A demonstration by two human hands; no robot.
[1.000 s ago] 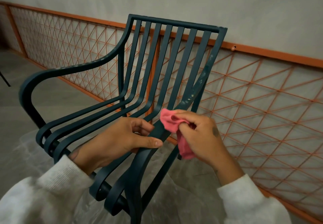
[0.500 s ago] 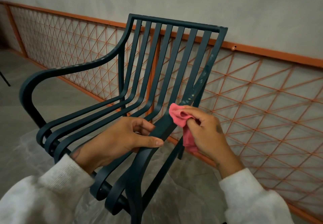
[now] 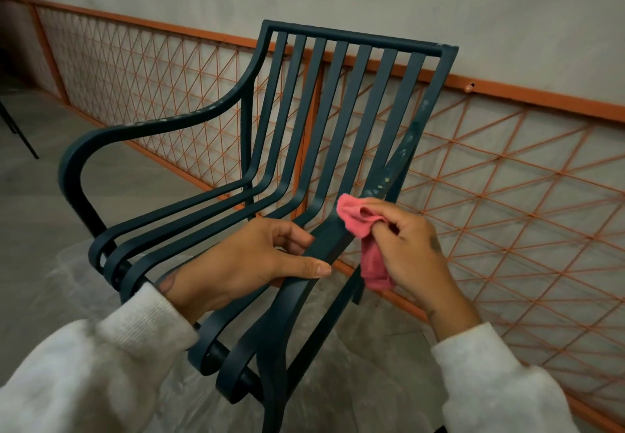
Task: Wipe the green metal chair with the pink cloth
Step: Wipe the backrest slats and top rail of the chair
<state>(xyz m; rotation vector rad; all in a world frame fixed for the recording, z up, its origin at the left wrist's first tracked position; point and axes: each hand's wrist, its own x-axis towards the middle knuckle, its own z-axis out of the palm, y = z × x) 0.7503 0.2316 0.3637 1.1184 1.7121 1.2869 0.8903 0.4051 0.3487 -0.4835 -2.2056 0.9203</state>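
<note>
While the left hand (image 3: 250, 260) curls round the near armrest (image 3: 324, 246) of the green metal chair (image 3: 341, 101), right hand (image 3: 409, 250) pinching the bunched pink cloth (image 3: 358, 217), cloth pressed onto that armrest below pale paint flecks (image 3: 385, 180), orange lattice railing (image 3: 507, 168) behind

1. Left hand (image 3: 243, 263) comes in from the lower left: thumb flat along the chair arm (image 3: 324, 246), fingers curled round it, a firm grip.
2. Right hand (image 3: 414, 256) comes in from the lower right, wrist bent, fingers pinching the bunched pink cloth (image 3: 358, 221) against that same arm.
3. Both forearms are covered: left sleeve (image 3: 84, 375), right sleeve (image 3: 490, 382), both white.
</note>
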